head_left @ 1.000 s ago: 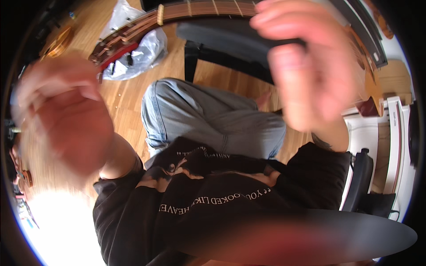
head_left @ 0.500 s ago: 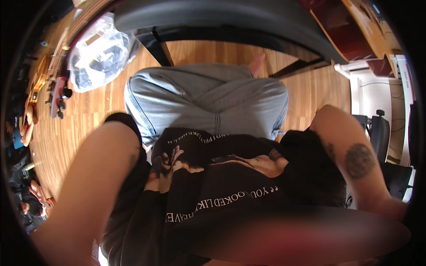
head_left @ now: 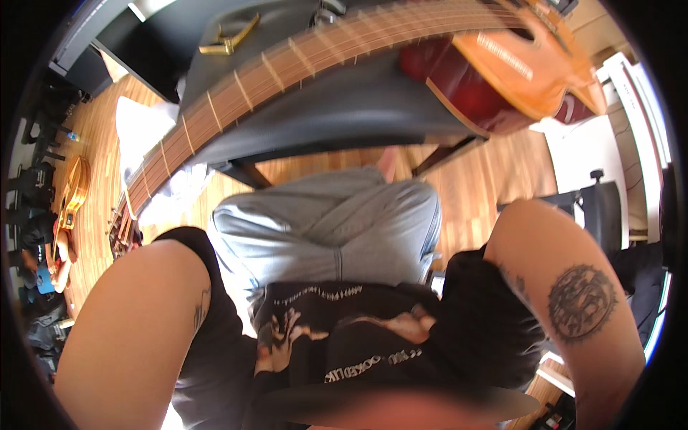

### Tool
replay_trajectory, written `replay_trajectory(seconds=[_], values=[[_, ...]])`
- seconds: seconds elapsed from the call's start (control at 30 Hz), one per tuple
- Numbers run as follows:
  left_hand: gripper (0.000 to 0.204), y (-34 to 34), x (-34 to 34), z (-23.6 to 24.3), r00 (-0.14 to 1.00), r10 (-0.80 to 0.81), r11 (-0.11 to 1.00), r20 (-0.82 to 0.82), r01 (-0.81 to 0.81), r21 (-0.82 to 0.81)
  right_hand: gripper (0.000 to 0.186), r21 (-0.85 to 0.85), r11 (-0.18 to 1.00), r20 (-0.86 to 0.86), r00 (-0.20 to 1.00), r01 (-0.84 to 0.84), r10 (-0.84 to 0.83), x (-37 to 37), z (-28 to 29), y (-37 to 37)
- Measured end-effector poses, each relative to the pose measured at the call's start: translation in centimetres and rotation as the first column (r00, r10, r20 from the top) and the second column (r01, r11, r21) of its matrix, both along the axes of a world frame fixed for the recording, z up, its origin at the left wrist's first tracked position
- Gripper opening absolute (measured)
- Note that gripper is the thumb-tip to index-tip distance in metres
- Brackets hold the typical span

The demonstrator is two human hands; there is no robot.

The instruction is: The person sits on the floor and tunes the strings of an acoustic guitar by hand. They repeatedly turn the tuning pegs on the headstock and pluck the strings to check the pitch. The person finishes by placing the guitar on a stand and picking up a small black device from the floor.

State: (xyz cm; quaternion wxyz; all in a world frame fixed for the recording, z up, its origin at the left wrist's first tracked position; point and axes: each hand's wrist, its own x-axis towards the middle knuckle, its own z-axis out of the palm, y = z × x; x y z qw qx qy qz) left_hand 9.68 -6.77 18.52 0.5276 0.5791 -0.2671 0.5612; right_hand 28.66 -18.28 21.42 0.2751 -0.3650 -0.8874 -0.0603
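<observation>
An acoustic guitar lies across a dark table (head_left: pixel 344 107) at the top of the view, its orange-red body (head_left: pixel 516 64) to the right and its long fretted neck (head_left: pixel 287 79) running down to the left. A brass-coloured capo (head_left: pixel 228 39) rests on the table beyond the neck. Both my upper arms rise at the sides, the left (head_left: pixel 136 330) and the tattooed right (head_left: pixel 573 301), and neither hand shows. Below the table are my grey trousers (head_left: pixel 330 222) and black printed shirt (head_left: pixel 351 337).
A wooden floor (head_left: pixel 494 179) spreads under the table. Another guitar (head_left: pixel 72 193) lies on the floor at far left beside dark stands. A clear plastic bag (head_left: pixel 154 136) sits at left. A black office chair (head_left: pixel 602 208) and white furniture stand at right.
A second ago both hands were raised, blurred, close to the camera. They have since gone up out of view, and the view has shifted so the guitar and table fill the top.
</observation>
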Motion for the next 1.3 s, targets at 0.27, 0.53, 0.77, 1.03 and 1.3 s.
replay_trajectory(seconds=[0.27, 0.53, 0.77, 1.03, 1.3], values=[[0.025, -0.8, -0.2, 2.0, 0.997, 0.006, 0.998, 0.081, -0.011, 0.058, 0.027, 0.033, 0.999, 0.059, 0.998, -0.027, 0.025, 1.7, 3.5, -1.0], [0.026, -2.1, 0.1, 2.8, 0.997, 0.076, 0.994, 0.004, -0.076, 0.08, 0.029, 0.06, 0.998, -0.005, 0.999, -0.036, 0.037, 2.3, 2.8, -0.6], [0.026, -2.7, 2.9, 4.1, 0.999, 0.008, 0.993, 0.05, -0.014, 0.116, 0.031, 0.062, 0.994, 0.033, 0.995, 0.09, -0.092, 3.4, 3.6, -3.0], [0.027, -4.4, 4.9, 3.2, 0.997, -0.042, 0.99, 0.07, 0.031, 0.141, 0.033, 0.123, 0.978, 0.04, 0.984, 0.166, -0.172, 5.8, 2.6, -5.4], [0.028, -4.8, 8.0, 2.4, 0.994, -0.076, 0.981, 0.077, 0.061, 0.184, 0.035, 0.278, 0.91, 0.031, 0.944, 0.307, -0.328, 7.8, 3.7, -8.3]])
